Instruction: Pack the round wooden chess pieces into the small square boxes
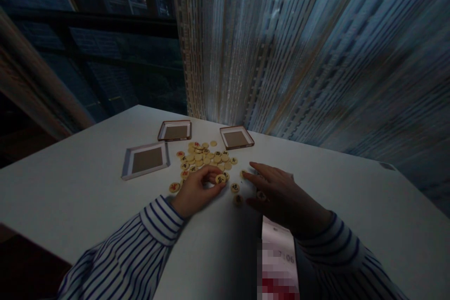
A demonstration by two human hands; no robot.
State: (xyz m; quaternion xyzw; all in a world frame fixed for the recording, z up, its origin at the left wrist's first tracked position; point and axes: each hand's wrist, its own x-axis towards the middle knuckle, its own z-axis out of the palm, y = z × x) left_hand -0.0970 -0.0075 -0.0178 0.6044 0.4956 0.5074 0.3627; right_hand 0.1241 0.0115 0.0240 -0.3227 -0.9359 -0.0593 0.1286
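My left hand (198, 190) pinches a round, pale Chinese chess piece (220, 179) with a black character between thumb and fingers. Just behind it spreads a pile of similar pieces (198, 157), some showing red characters, some black, some blank side up. My right hand (277, 192) hovers palm down with its fingers apart. A chess piece (243, 174) lies at one of its fingertips; whether they touch I cannot tell. Between the hands are two more black-character pieces, a nearer one (238, 199) and a farther one (235, 188). Another piece (260, 195) shows partly under my right hand.
Three shallow trays stand around the pile: a left tray (126, 168), a back tray (161, 132) and a right tray (251, 142). A lit phone (279, 234) lies below my right hand. The white table (333, 173) reaches back to a striped curtain (232, 56) and a window.
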